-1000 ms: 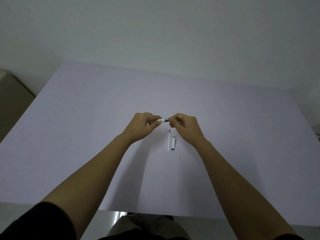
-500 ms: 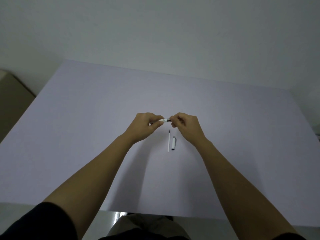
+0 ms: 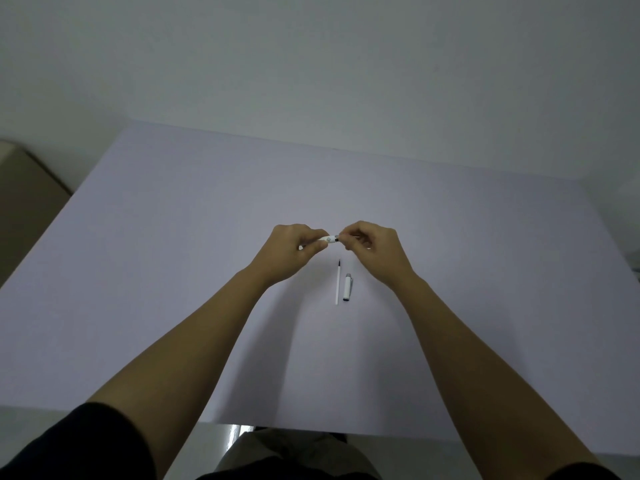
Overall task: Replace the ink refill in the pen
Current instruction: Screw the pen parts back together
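Note:
A white pen (image 3: 329, 239) is held level above the middle of the table between both hands. My left hand (image 3: 294, 249) grips the white barrel, most of which is hidden in the fist. My right hand (image 3: 375, 249) pinches the pen's dark front end with its fingertips. A thin white ink refill (image 3: 337, 282) with a black tip lies on the table just below the hands, pointing away from me. Right beside it lies the white pen cap (image 3: 347, 287) with a metal clip.
The table (image 3: 173, 271) has a pale lilac top with a plain wall behind it. A beige piece of furniture (image 3: 24, 202) stands past the table's left edge. My lap shows below the near edge.
The hands have stayed in place at the pen; the right fingers have shifted slightly on the dark end. The refill and the cap have not moved.

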`<action>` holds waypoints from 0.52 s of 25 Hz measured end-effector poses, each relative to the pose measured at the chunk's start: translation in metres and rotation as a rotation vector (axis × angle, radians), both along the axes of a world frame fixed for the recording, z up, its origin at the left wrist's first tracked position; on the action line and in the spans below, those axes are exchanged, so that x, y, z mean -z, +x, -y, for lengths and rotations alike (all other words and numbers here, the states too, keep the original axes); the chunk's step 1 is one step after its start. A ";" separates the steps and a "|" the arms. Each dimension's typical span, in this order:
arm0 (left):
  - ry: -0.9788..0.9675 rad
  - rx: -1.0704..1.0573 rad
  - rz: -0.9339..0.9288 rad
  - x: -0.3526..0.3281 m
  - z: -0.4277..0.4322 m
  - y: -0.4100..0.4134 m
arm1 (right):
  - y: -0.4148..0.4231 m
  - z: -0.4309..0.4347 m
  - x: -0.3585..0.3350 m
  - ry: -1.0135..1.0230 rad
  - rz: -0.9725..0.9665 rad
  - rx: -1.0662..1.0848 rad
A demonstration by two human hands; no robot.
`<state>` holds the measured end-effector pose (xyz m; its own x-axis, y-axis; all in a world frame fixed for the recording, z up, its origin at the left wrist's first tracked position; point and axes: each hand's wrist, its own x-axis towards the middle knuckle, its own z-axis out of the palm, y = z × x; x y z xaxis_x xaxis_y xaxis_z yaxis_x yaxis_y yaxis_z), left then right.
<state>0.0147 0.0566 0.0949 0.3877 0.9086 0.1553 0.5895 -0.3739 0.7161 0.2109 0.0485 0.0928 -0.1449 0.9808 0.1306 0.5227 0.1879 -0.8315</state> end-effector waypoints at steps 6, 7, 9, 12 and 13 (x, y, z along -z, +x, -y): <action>0.009 -0.038 0.008 0.000 0.000 -0.001 | 0.000 0.000 -0.002 0.020 0.001 -0.025; 0.007 -0.036 0.006 -0.001 0.000 -0.001 | 0.000 0.000 -0.002 0.027 0.015 -0.020; 0.009 -0.027 0.007 -0.001 0.001 -0.002 | 0.000 -0.001 -0.002 -0.017 0.029 0.015; 0.016 -0.033 0.017 -0.002 0.003 -0.002 | -0.001 0.001 -0.002 -0.019 0.017 0.000; 0.020 -0.035 0.015 -0.002 0.003 -0.002 | -0.002 0.002 -0.003 0.015 0.009 -0.019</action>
<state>0.0127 0.0537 0.0971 0.3531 0.9183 0.1791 0.5918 -0.3674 0.7175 0.2091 0.0465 0.0961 -0.1652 0.9758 0.1434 0.5264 0.2102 -0.8238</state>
